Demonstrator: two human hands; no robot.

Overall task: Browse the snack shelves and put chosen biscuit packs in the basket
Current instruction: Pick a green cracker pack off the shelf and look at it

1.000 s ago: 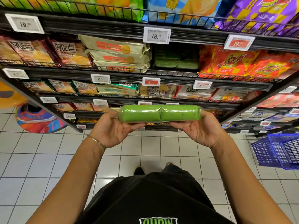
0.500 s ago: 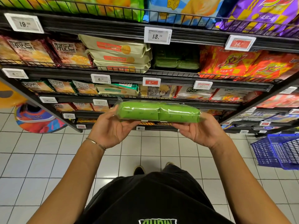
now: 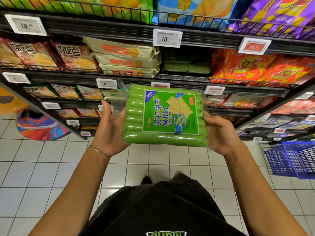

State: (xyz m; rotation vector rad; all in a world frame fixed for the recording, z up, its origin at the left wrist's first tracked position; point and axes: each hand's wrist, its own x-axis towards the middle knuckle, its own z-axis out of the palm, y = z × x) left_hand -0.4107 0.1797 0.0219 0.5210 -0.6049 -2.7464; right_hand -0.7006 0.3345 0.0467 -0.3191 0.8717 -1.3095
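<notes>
A green soda biscuit pack (image 3: 163, 114) is held in front of the shelves, its printed label facing me. My left hand (image 3: 109, 132) grips its left end at the clear plastic flap, a thin bracelet on the wrist. My right hand (image 3: 219, 133) supports its right end from below. More green packs (image 3: 185, 67) lie in the dark shelf slot under the 13.70 price tag (image 3: 167, 38). The blue basket (image 3: 293, 159) stands on the floor at the right, apart from both hands.
Black wire shelves (image 3: 153, 77) fill the upper view with beige biscuit packs (image 3: 126, 60), red bags (image 3: 255, 67) and brown snack bags (image 3: 34, 53). White tiled floor (image 3: 51, 167) lies below. A colourful round display base (image 3: 39, 126) sits at the left.
The green pack was held edge-on a second ago; it has been tilted up so its labelled face shows. Both hands kept hold and shifted slightly apart.
</notes>
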